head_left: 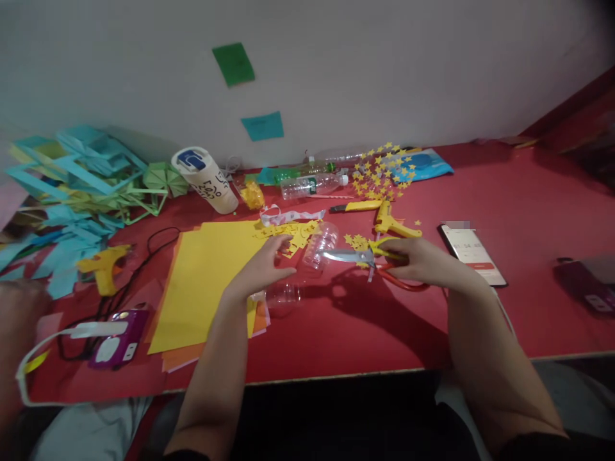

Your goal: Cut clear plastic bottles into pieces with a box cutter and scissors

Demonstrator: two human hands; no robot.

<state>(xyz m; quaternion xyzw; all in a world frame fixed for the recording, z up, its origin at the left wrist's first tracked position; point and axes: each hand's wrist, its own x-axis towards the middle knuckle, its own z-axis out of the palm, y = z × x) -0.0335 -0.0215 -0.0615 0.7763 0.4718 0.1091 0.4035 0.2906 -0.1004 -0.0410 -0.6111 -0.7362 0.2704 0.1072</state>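
My right hand [425, 261] grips a pair of scissors [348, 257] by its yellow and red handles. The silver blades point left, and their tips overlap a clear ribbed plastic bottle piece [323, 240] in this view; whether they touch it I cannot tell. Beside that piece, my left hand [259, 270] hovers with thumb and fingers apart and nothing between them. Just below it a second clear plastic bottle part [287, 293] lies on the table. Yellow paper stars [293, 235] are heaped behind my left hand, partly hidden by it.
Yellow paper sheets [202, 275] lie left of centre. Behind are bottles [312, 186], a cutter knife [358, 206] and a yellow glue gun [391, 221]. A phone [473, 253] is at right. Another glue gun [106, 267], a purple power strip [120, 339] and another person's hand [22, 314] are left.
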